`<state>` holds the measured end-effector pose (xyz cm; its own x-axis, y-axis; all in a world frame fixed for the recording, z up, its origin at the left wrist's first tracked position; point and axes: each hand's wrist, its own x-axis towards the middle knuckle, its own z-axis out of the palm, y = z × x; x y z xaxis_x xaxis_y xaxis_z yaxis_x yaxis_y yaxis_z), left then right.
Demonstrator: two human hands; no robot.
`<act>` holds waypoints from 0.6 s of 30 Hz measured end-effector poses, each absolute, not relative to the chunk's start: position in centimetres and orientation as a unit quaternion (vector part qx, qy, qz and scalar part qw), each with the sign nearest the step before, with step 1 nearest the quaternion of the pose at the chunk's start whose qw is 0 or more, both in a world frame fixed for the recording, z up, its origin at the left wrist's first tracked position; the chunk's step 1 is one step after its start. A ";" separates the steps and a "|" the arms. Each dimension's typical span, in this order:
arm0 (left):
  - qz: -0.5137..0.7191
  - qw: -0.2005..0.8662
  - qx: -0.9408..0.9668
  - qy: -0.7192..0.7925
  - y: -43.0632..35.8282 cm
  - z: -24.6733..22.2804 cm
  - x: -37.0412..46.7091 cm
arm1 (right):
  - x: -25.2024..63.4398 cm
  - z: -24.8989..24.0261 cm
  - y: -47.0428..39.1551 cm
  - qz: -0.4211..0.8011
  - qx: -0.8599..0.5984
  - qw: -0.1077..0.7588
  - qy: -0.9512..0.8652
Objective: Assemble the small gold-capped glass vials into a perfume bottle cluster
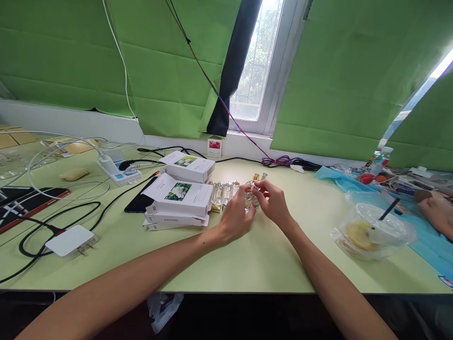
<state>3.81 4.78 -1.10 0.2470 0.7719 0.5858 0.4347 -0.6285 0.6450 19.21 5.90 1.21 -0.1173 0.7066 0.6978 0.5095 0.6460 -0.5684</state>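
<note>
In the middle of the table my left hand (236, 215) is closed around a small clear glass bottle (249, 200), which its fingers partly cover. My right hand (274, 200) pinches the top of that bottle; the exact part under the fingertips is too small to make out. Left of the hands stands a row of similar glass bottles (226, 190) with shiny tops. Just behind my fingers are two small caps, a gold one (255, 176) and a paler one (264, 176). White flower-printed boxes (191, 197) lie stacked beside the bottles, some with open flaps.
A dark phone (136, 203) lies partly under the boxes. Further left are a power strip (120, 172), a white charger (71, 241) and looping cables. At the right stand a bagged drink cup (375, 229) and a blue sheet (415, 236), where another person's hand (437, 212) rests.
</note>
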 end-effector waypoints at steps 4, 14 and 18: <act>0.473 0.178 0.768 0.395 4.9 -1.1 3.9 | 19.1 1.2 5.9 0.087 -0.417 0.524 -0.738; 0.498 0.162 0.762 0.381 4.7 -1.0 4.2 | 19.1 1.2 5.9 0.079 -0.411 0.536 -0.734; 0.492 0.160 0.762 0.389 4.5 -1.4 4.2 | 19.1 1.2 5.8 0.091 -0.403 0.533 -0.738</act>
<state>4.23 4.50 -1.42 0.2129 0.7508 0.6253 0.4367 -0.6456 0.6265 19.13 5.84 1.19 -0.1066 0.6927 0.7133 0.4987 0.6579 -0.5644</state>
